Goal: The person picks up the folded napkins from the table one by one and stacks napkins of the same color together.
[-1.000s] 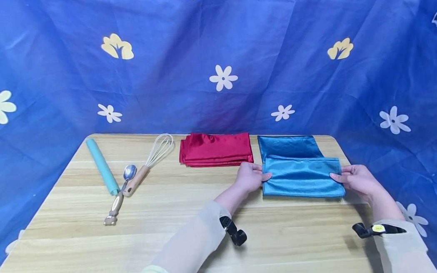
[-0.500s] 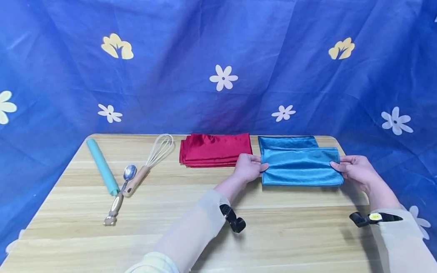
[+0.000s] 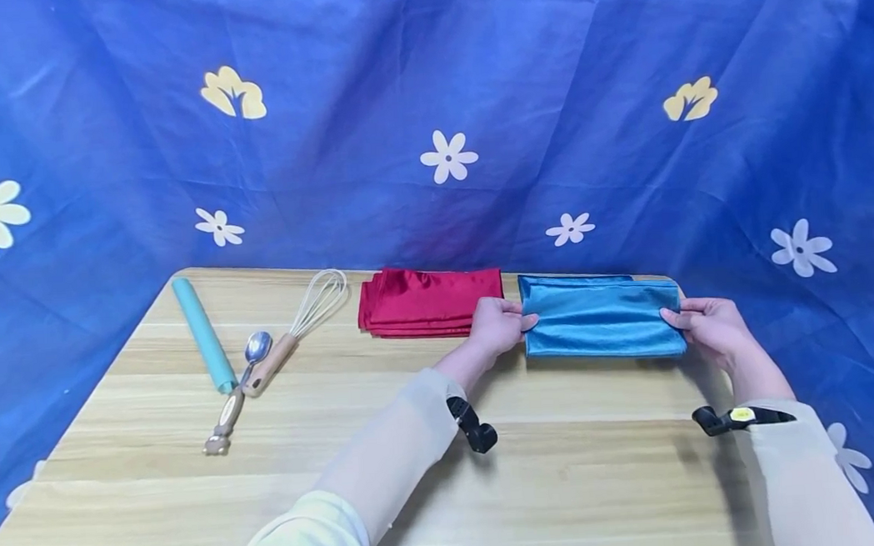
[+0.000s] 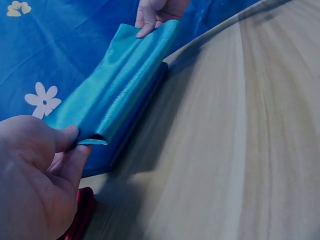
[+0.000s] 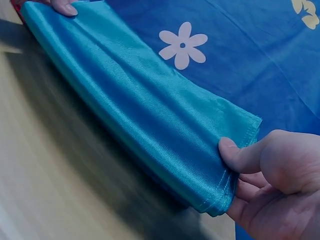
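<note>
the left hand (image 3: pixel 495 326) and right hand (image 3: pixel 717 327) are pinching opposite ends of the teal cloth (image 3: pixel 601 321) (lowering them level, i'd say, is protecting its folds).

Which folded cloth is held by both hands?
The lighter blue cloth, pinched at opposite ends by the left hand and right hand. The darker blue cloth lies beneath it; the red cloth lies unheld.
</note>
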`<state>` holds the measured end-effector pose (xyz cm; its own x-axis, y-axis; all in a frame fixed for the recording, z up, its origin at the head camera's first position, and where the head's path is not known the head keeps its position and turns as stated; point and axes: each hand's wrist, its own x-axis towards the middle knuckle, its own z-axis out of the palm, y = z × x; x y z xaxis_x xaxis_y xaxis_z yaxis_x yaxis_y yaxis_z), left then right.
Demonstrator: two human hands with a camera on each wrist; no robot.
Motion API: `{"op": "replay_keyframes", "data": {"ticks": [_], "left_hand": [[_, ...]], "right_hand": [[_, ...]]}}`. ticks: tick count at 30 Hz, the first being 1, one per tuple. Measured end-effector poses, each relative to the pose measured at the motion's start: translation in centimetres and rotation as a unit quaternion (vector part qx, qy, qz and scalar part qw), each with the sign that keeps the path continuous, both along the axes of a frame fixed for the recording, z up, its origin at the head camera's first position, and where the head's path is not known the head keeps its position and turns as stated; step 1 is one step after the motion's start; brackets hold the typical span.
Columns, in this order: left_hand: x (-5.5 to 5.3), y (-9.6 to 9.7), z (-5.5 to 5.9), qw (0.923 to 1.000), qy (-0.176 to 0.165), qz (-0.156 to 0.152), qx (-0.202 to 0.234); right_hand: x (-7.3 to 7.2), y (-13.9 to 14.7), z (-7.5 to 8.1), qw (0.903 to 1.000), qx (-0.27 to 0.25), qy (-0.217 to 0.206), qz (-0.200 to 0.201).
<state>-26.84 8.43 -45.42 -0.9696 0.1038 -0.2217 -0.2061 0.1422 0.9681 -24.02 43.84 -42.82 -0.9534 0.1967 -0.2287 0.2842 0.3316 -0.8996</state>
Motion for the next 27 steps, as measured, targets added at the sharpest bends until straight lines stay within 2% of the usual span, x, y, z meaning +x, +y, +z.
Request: {"op": "replay_keyframes", "data": {"ticks": [7, 14, 22, 27], "left_hand": [[-1.3, 0.2, -0.4, 0.9998, 0.008, 0.017, 0.008], [-2.6, 0.3, -0.5, 0.9996, 0.007, 0.028, -0.007], [-4.3, 0.8, -0.6, 0.998, 0.02, 0.041, -0.043], [-4.9, 1.2, -0.6, 0.9941, 0.031, 0.031, -0.099]], "right_hand": [[-1.7, -0.1, -0.1, 0.9979, 0.063, 0.012, -0.007], [-3.7, -0.6, -0.3, 0.997, 0.075, 0.015, 0.01], [-5.4, -0.3, -0.9, 0.9958, 0.092, -0.003, 0.0], [-6.2, -0.1, -1.6, 0.9952, 0.097, -0.01, -0.009]]}}
